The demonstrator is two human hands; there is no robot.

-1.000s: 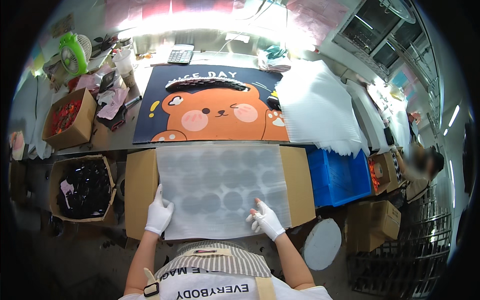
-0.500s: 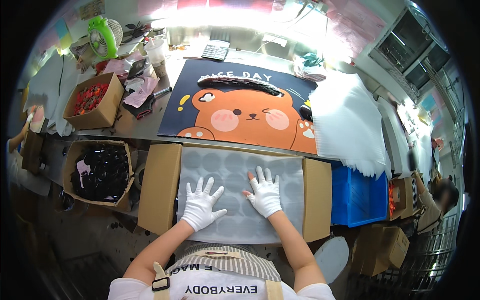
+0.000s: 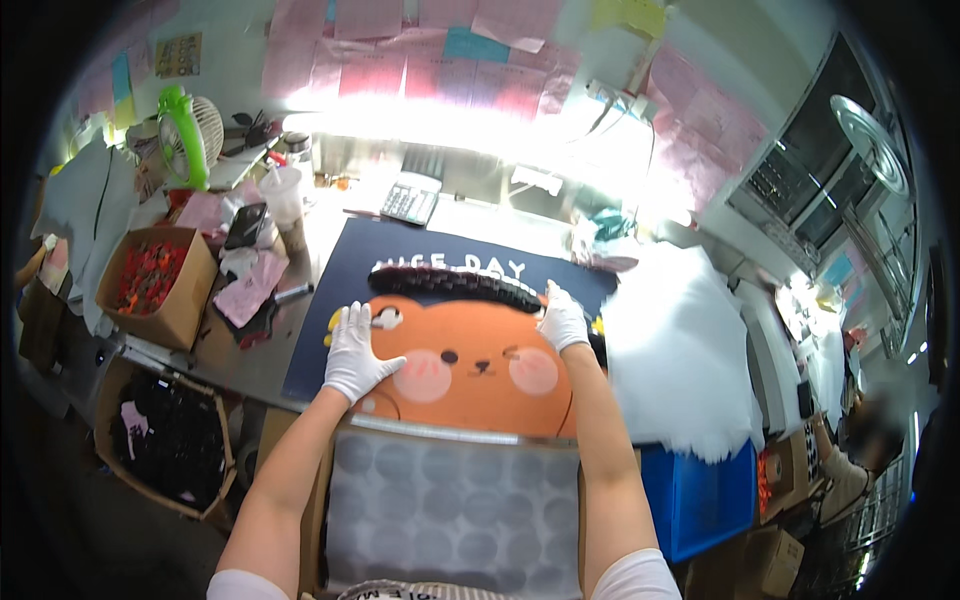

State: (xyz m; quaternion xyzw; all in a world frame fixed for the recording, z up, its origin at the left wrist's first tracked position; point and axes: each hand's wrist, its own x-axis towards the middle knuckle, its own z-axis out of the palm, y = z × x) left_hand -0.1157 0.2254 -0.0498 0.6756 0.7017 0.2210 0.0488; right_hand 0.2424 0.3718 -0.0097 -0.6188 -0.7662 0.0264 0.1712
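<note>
A long, slightly curved row of black pieces [image 3: 455,283], packed side by side, lies across a dark blue desk mat [image 3: 335,262] with an orange bear print. My right hand [image 3: 565,320], in a white glove with bare fingertips, is at the right end of this row, its fingers bent around the end pieces. My left hand [image 3: 356,358], also gloved, is spread over the left part of the mat, thumb out, holding nothing. Closer to me is an open carton; a translucent sheet [image 3: 455,510] inside it covers rows of round grey shapes.
White foam sheets [image 3: 680,350] are stacked right of the mat, above a blue bin [image 3: 700,505]. On the left are a carton of red pieces [image 3: 160,280] and a box of black pieces [image 3: 170,435]. A calculator [image 3: 411,200] and green fan [image 3: 185,138] stand behind.
Both hands have left the sheet over the carton and reached forward onto the mat, the right one to the row of black pieces. The view has tilted up.
</note>
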